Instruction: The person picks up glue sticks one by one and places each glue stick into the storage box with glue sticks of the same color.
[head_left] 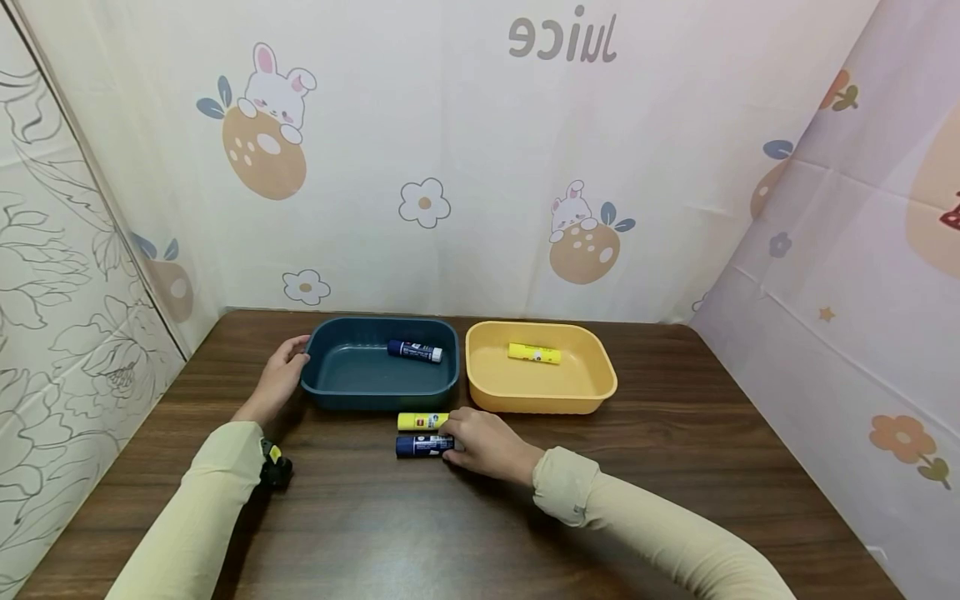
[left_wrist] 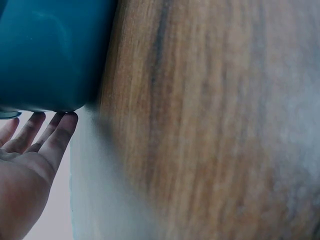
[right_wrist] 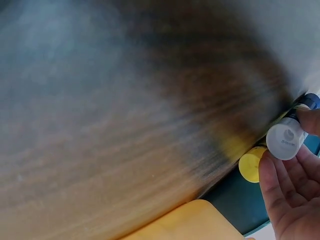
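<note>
My left hand (head_left: pixel 283 371) rests against the left end of the dark teal bin (head_left: pixel 378 402); in the left wrist view its extended fingertips touch the outer wall. My right hand (head_left: pixel 491 442) is over the right ends of two glue sticks lying side by side on the table. Between its thumb and fingers it pinches the navy glue stick (head_left: pixel 420 447), whose white end (right_wrist: pixel 284 140) shows in the right wrist view. Just behind it lies the yellow glue stick (head_left: pixel 416 422), its end (right_wrist: pixel 250 167) right at my fingertips.
Another navy glue stick (head_left: pixel 415 351) with a white end lies inside the teal bin. To the right stands a yellow bin (head_left: pixel 540 400), holding a yellow glue stick (head_left: pixel 534 353). Both stand near the back edge of the wooden table (head_left: pixel 360 533), before a printed curtain (head_left: pixel 480 150).
</note>
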